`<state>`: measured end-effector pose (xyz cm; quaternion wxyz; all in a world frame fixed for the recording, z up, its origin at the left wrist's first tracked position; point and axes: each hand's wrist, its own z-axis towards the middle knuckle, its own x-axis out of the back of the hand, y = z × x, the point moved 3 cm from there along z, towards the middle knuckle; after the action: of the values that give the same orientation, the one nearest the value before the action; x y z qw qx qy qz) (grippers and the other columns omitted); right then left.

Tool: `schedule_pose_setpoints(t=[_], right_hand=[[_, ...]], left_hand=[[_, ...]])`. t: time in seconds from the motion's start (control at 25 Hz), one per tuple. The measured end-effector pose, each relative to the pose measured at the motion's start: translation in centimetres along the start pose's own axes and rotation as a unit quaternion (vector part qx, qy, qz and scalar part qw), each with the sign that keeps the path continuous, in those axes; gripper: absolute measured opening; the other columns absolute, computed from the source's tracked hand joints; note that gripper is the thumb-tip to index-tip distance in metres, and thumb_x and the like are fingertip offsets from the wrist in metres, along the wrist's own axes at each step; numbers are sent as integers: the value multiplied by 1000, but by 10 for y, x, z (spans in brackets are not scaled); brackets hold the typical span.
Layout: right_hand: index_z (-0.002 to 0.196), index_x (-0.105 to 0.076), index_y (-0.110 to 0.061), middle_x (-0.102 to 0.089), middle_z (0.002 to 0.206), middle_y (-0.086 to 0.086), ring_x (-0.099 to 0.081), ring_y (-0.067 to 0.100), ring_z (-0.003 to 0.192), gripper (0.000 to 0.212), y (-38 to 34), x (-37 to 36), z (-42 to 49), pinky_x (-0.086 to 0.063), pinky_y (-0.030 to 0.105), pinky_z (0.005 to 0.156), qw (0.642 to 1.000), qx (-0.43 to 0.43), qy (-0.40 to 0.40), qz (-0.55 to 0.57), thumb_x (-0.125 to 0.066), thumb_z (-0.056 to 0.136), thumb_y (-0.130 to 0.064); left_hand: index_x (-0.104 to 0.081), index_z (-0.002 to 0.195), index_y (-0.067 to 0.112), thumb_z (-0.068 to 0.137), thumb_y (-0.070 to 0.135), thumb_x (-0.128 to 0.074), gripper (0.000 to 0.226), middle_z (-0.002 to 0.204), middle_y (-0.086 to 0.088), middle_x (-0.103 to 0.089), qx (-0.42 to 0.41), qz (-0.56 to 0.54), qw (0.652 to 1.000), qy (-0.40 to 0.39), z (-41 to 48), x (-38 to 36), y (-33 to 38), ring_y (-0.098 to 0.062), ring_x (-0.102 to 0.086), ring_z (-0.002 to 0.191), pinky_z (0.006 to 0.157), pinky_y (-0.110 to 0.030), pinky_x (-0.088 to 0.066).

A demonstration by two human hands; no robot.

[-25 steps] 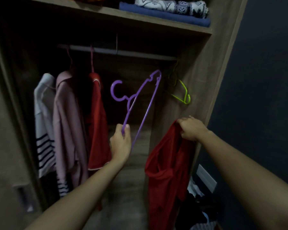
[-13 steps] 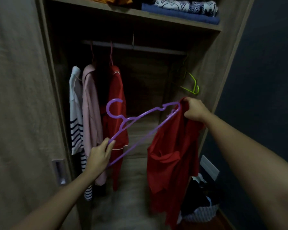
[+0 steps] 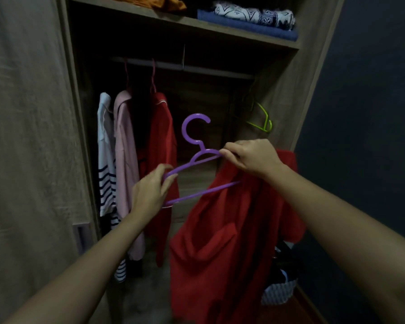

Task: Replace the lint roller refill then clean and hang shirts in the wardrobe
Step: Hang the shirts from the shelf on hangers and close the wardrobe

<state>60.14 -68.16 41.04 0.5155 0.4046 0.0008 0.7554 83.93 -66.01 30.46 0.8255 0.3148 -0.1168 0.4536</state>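
Note:
A purple plastic hanger is held upright in front of the open wardrobe, hook up. My left hand grips its left end. My right hand pinches the collar of a red shirt against the hanger's right shoulder. The hanger's right end is tucked inside the shirt, which droops below my right hand. The rail runs across the wardrobe above.
On the rail hang a striped white shirt, a pink shirt and a red shirt. A green hanger hangs at the right wall. Folded clothes lie on the top shelf. A laundry basket stands low right.
The hanger has turned from a slant to hook-up and its right end has gone into the red shirt. My right hand moved left onto the hanger's shoulder. The view pulled back.

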Motion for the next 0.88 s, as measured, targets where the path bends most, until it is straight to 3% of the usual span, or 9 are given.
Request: schedule_pose_setpoints(t=[0.08, 0.16, 0.2, 0.28, 0.4, 0.52, 0.64, 0.76, 0.88], right_hand=[[71, -60, -19, -68, 65, 2, -65, 28, 53, 44, 0, -2, 2, -30, 23, 44, 1000, -15, 12, -3, -34, 91, -49], [70, -60, -18, -68, 64, 3, -66, 28, 54, 45, 2, 0, 4, -28, 22, 44, 999, -19, 42, 0, -35, 90, -49], [70, -60, -18, -68, 65, 3, -66, 29, 55, 45, 2, 1, 6, -27, 22, 45, 998, -19, 54, 5, -35, 90, -49], [71, -60, -17, -67, 66, 4, -66, 29, 57, 46, 0, 5, 12, -26, 23, 45, 998, -15, 65, 18, -34, 91, -50], [70, -61, -18, -67, 67, 4, -67, 27, 61, 48, 4, 15, 14, -26, 24, 45, 998, -1, 60, 37, -31, 92, -49], [67, -60, -18, -67, 65, 4, -67, 26, 59, 58, 25, 13, -9, -30, 24, 44, 999, 21, 39, 19, -24, 94, -54], [64, -59, -18, -65, 61, 4, -65, 26, 54, 71, 43, -1, -39, -36, 26, 40, 1000, 4, 26, 12, -10, 93, -60], [62, -61, -19, -60, 54, 3, -60, 25, 42, 68, 43, -11, -57, -34, 23, 34, 998, 33, 42, -16, -14, 96, -55], [59, -61, -19, -58, 49, 2, -56, 24, 35, 59, 35, -21, -61, -32, 20, 31, 994, 77, 38, -67, -27, 96, -48]], left_hand=[[-53, 112, 19, 84, 43, -52, 37, 108, -12, -55, 6, 32, 994, 108, -14, 1, 10, -30, -52, 98, 81, -40, -39], [-52, 107, 23, 81, 37, -57, 30, 113, -9, -43, -48, -28, 986, 159, -51, -14, 36, -25, -45, 102, 88, -38, -38], [-53, 105, 26, 80, 38, -57, 28, 116, -7, -40, -70, -51, 989, 119, -71, -30, 47, -24, -44, 105, 92, -38, -37], [-58, 110, 34, 80, 44, -55, 32, 125, -4, -35, -53, -100, 992, -56, -96, -65, 60, -22, -41, 117, 100, -31, -31], [-41, 132, 33, 74, 23, -62, 62, 131, -2, -33, 44, -226, 938, -260, -96, -93, 46, -26, -38, 129, 105, -7, -17], [-28, 142, 9, 64, 13, -57, 84, 144, -9, -31, 132, -222, 901, -349, -78, -88, 2, -22, -25, 139, 105, -9, -12], [-29, 141, 6, 77, -5, -64, 74, 140, -4, -30, 156, -217, 860, -434, -66, -71, -36, -14, -27, 133, 96, -5, -19], [-32, 141, 6, 72, 6, -64, 76, 134, -6, -36, 134, -155, 855, -476, -46, -58, -67, -23, -35, 132, 96, -8, -22], [-44, 136, 8, 72, -6, -62, 68, 125, -13, -44, 126, -81, 881, -449, -25, -47, -71, -27, -43, 126, 97, -13, -25]])
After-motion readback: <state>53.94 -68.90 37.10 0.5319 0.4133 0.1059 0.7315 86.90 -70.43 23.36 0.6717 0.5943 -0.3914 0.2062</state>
